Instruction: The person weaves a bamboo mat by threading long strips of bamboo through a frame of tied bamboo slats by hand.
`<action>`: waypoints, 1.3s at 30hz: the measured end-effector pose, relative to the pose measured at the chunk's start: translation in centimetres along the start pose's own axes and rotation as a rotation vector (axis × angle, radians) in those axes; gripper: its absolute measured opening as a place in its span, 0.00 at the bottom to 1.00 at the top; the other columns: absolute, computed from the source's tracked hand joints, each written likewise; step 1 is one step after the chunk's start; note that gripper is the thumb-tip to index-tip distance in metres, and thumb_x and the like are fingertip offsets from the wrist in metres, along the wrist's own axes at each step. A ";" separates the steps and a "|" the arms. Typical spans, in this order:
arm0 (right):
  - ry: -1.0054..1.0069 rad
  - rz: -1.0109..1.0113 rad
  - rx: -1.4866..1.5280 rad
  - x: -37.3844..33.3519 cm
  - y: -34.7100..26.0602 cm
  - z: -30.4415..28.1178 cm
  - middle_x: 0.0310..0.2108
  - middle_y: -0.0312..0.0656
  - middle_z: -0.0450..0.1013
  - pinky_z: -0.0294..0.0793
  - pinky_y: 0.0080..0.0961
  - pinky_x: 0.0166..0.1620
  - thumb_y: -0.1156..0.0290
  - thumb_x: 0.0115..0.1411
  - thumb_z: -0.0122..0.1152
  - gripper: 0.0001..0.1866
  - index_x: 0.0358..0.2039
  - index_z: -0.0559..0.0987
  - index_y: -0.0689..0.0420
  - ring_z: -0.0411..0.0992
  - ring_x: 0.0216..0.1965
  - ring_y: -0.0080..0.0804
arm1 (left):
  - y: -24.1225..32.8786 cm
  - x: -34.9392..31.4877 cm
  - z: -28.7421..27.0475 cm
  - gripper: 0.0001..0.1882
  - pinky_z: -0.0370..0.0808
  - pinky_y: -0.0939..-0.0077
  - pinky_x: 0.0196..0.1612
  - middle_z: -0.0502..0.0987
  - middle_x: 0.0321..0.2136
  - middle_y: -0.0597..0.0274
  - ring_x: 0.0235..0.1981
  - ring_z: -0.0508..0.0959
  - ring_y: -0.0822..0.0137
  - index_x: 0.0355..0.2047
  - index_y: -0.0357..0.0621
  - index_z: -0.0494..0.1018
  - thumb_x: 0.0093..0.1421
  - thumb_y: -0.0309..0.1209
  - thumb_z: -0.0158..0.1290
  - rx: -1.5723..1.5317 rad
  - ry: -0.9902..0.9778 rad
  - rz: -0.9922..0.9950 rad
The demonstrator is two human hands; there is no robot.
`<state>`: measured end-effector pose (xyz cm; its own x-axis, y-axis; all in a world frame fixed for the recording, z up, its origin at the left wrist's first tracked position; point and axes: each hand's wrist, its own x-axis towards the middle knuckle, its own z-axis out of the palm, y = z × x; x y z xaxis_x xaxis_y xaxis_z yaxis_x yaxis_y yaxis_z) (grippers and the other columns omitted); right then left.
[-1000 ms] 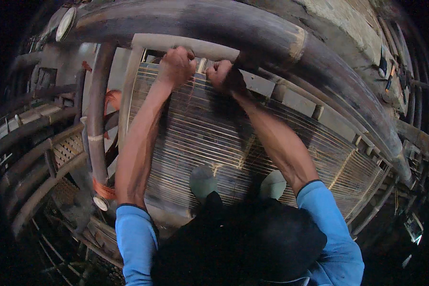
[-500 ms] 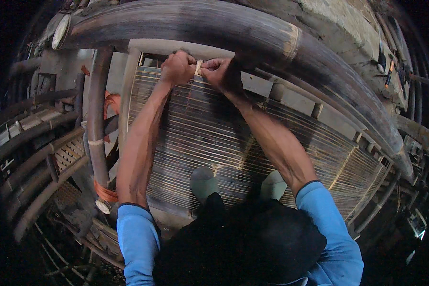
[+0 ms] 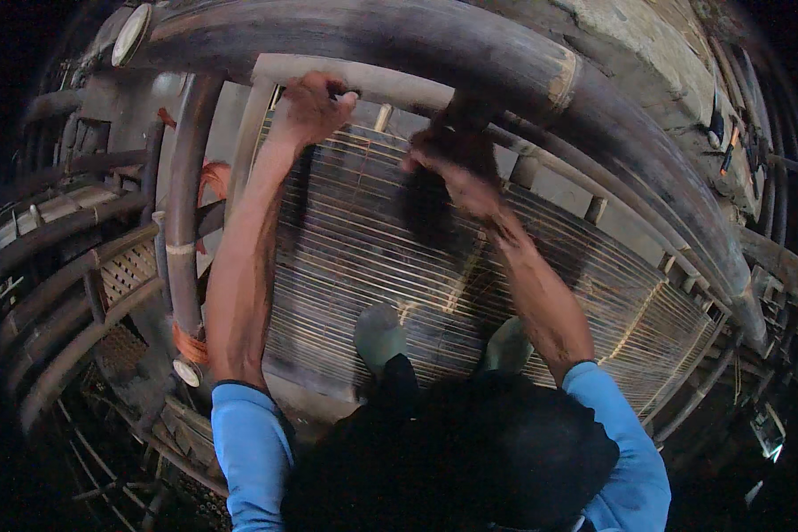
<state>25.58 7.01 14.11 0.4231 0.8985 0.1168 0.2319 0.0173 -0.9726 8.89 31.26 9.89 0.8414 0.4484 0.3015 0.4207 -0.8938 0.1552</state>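
A pale binding strip stands at the far edge of the slatted bamboo panel, just below the light rail. To the left of it, my left hand is beside the rail with fingers bent, its thumb apart from them, and nothing visible between. Right of the strip and nearer to me, my right hand hovers over the slats in deep shadow. Motion and darkness smear its fingers, so what they hold, if anything, does not show. Neither hand touches the strip.
A thick dark bamboo pole curves across the far side. An upright pole stands at left, with orange fibre round its lower end. My feet rest on the panel. Tools lie on a ledge at far right.
Both hands have come off the pale strip they were pinching together. The left has shifted left; the right has drawn back towards me and to the right.
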 end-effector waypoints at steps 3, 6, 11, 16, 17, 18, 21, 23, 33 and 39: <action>-0.219 0.012 0.123 -2.5 -2.7 -3.7 0.33 0.37 0.76 0.72 0.24 0.34 0.73 0.58 0.62 0.04 0.33 0.78 0.58 0.75 0.31 0.29 | 0.5 1.4 -1.4 0.19 0.74 0.54 0.47 0.81 0.34 0.50 0.39 0.80 0.47 0.35 0.44 0.79 0.53 0.47 0.61 -0.165 -0.241 -0.169; 0.150 0.349 0.612 -4.6 -8.1 -7.1 0.32 0.42 0.73 0.66 0.21 0.27 0.75 0.51 0.61 0.13 0.39 0.74 0.62 0.70 0.27 0.27 | 4.3 1.1 -2.0 0.21 0.70 0.55 0.52 0.81 0.32 0.50 0.43 0.78 0.47 0.32 0.43 0.79 0.53 0.50 0.62 -0.471 -0.067 -0.361; 0.364 -0.548 0.531 -10.6 -14.2 -17.8 0.31 0.41 0.75 0.75 0.22 0.35 0.76 0.53 0.59 0.08 0.35 0.79 0.59 0.72 0.31 0.27 | 5.9 1.0 -2.4 0.22 0.70 0.54 0.50 0.81 0.28 0.50 0.39 0.80 0.48 0.27 0.42 0.81 0.56 0.51 0.59 -0.024 -0.022 -0.157; 0.404 -0.368 0.546 -8.7 -18.7 -19.7 0.36 0.37 0.78 0.76 0.20 0.37 0.79 0.57 0.61 0.09 0.38 0.81 0.54 0.75 0.30 0.23 | 7.9 0.1 -0.5 0.21 0.72 0.51 0.47 0.82 0.30 0.47 0.34 0.80 0.47 0.23 0.42 0.81 0.59 0.48 0.57 -0.100 -0.280 -0.139; 0.574 -0.220 0.176 -8.2 -17.5 -18.0 0.38 0.36 0.78 0.76 0.20 0.38 0.79 0.58 0.62 0.11 0.41 0.81 0.54 0.77 0.32 0.23 | 8.2 0.6 -0.8 0.20 0.73 0.51 0.47 0.82 0.33 0.48 0.34 0.81 0.49 0.25 0.41 0.81 0.61 0.45 0.55 -0.285 -0.276 -0.240; 0.502 -0.035 0.054 -7.3 -16.1 -15.5 0.37 0.37 0.78 0.76 0.21 0.39 0.78 0.58 0.63 0.11 0.43 0.80 0.57 0.77 0.33 0.23 | 7.8 -0.3 -1.9 0.18 0.74 0.52 0.47 0.82 0.35 0.48 0.33 0.81 0.50 0.26 0.40 0.81 0.62 0.42 0.54 -0.445 -0.283 -0.365; 0.176 0.199 0.222 -5.9 -12.8 -10.5 0.34 0.41 0.79 0.78 0.22 0.41 0.78 0.63 0.59 0.09 0.45 0.78 0.63 0.77 0.36 0.24 | 9.3 0.4 -4.1 0.11 0.77 0.60 0.45 0.82 0.40 0.54 0.31 0.81 0.58 0.32 0.37 0.81 0.60 0.28 0.50 -1.547 -0.210 -0.748; 0.087 0.253 0.337 -5.9 -11.1 -7.8 0.35 0.43 0.79 0.78 0.22 0.43 0.79 0.64 0.57 0.10 0.46 0.76 0.65 0.78 0.37 0.25 | 10.1 0.4 -7.6 0.20 0.78 0.68 0.43 0.82 0.44 0.60 0.31 0.81 0.65 0.44 0.39 0.80 0.54 0.17 0.43 -1.739 -0.347 -0.750; -0.040 0.074 0.193 -0.9 -8.5 -3.9 0.38 0.40 0.80 0.76 0.25 0.47 0.74 0.62 0.60 0.12 0.46 0.78 0.63 0.78 0.42 0.29 | 10.4 -7.8 -9.8 0.12 0.74 0.71 0.49 0.81 0.33 0.52 0.37 0.80 0.64 0.38 0.36 0.80 0.64 0.31 0.51 -0.878 -0.246 -0.703; 0.034 0.174 -0.386 -3.1 0.2 -4.3 0.39 0.47 0.80 0.75 0.35 0.48 0.66 0.60 0.60 0.14 0.45 0.81 0.56 0.78 0.44 0.43 | 6.3 -16.0 -19.9 0.17 0.72 0.65 0.52 0.68 0.20 0.58 0.25 0.70 0.62 0.19 0.45 0.59 0.65 0.29 0.49 -1.824 0.512 -1.055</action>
<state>28.10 2.33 14.37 0.5118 0.8586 -0.0296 0.4629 -0.3046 -0.8325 -8.64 18.59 24.75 0.3075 0.8787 -0.3651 -0.4197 0.4696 0.7768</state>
